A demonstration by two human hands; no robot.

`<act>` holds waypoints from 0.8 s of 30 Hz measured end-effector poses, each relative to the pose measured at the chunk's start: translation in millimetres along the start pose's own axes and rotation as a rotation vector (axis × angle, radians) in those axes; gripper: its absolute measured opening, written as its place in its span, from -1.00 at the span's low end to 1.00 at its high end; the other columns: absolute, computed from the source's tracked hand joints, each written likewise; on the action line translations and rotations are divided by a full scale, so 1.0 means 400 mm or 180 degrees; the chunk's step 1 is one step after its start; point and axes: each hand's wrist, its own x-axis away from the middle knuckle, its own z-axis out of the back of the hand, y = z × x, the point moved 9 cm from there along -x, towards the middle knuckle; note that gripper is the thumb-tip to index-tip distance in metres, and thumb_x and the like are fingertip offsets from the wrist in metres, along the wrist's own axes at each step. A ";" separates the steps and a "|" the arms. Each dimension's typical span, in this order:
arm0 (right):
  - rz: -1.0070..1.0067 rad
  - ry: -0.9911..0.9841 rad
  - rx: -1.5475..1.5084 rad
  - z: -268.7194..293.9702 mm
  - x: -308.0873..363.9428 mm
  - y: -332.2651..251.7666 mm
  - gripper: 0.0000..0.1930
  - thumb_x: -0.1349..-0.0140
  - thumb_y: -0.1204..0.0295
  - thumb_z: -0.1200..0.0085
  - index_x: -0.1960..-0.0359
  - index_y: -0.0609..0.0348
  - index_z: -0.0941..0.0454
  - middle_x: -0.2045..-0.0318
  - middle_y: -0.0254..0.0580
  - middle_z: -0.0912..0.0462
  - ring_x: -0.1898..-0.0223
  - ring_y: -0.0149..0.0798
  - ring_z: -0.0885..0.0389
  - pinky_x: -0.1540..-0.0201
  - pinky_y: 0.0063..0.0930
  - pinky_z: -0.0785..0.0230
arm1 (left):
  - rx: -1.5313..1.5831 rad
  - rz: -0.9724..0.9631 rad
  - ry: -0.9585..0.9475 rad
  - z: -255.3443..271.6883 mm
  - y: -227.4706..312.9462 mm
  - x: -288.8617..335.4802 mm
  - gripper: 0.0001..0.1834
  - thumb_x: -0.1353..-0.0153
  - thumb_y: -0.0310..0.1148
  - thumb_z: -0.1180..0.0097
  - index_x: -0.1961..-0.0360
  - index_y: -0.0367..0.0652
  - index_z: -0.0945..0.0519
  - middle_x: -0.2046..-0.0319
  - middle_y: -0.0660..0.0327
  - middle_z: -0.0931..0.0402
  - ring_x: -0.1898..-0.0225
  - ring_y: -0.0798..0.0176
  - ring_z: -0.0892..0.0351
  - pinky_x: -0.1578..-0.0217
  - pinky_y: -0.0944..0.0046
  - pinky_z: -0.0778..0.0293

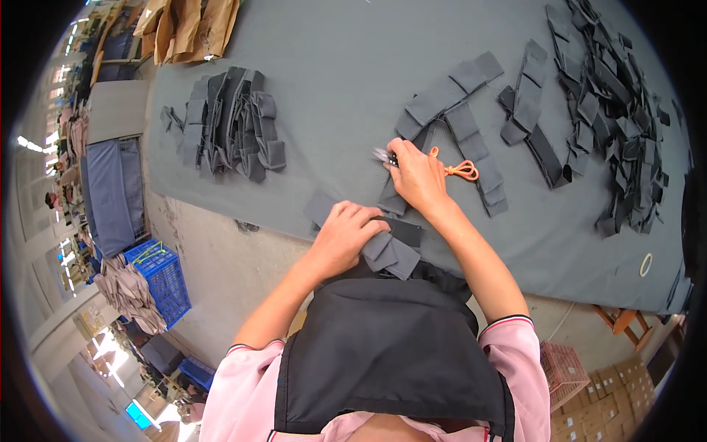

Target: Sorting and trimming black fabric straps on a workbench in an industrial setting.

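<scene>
My left hand [343,241] is closed on a small stack of grey fabric pieces [394,254] at the table's near edge, right in front of my black apron. Thread snips [383,155] with pale pointed blades are gripped in my right hand [418,177], tips pointing left. An orange cord [462,171] tied in a bow hangs at that hand's right side. Just beyond it, strips of joined grey fabric pieces [451,92] lie on the table, one running under the hand. Fabric and fingers hide part of what my left hand grips.
A row of stacked grey pieces [232,125] lies left on the grey-covered table [331,96]; a tangled heap of strips [626,125] lies far right. A brown paper bag [191,29] stands at the far left. Off the table are a blue crate [166,283] and a pink crate [563,372].
</scene>
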 end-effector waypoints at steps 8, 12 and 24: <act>-0.0165 0.0463 -0.0911 -0.039 -0.089 -0.037 -0.81 -0.14 0.38 -0.07 0.26 0.17 -0.40 0.44 -0.16 -0.60 0.41 -0.06 -0.59 0.45 -0.26 -0.38 | 0.1361 0.0106 0.0063 -0.044 0.059 -0.046 -0.35 0.29 -0.73 -0.02 0.04 -0.04 -0.43 -0.11 0.07 -0.33 -0.06 -0.02 -0.35 -0.03 0.13 -0.24; -0.0641 -0.0185 -0.2286 0.025 -0.081 -0.012 -0.76 -0.15 0.27 -0.07 0.27 0.14 -0.42 0.45 -0.16 -0.62 0.35 -0.05 -0.60 0.35 -0.26 -0.40 | 0.0985 0.0251 0.0005 -0.034 0.024 -0.049 -0.31 0.35 -0.78 0.04 0.04 -0.09 -0.42 -0.10 0.10 -0.34 -0.09 0.02 -0.34 -0.03 0.11 -0.26; 0.2278 -0.0226 0.0729 0.152 0.118 -0.074 -0.88 0.02 0.52 -0.07 0.42 0.10 -0.42 0.48 -0.29 -0.38 0.44 -0.28 -0.50 0.09 -0.29 -0.40 | 0.1285 0.0601 0.0277 -0.006 0.029 0.001 -0.30 0.37 -0.83 0.07 0.06 -0.12 -0.45 -0.07 0.20 -0.41 -0.11 0.07 -0.36 -0.03 0.17 -0.28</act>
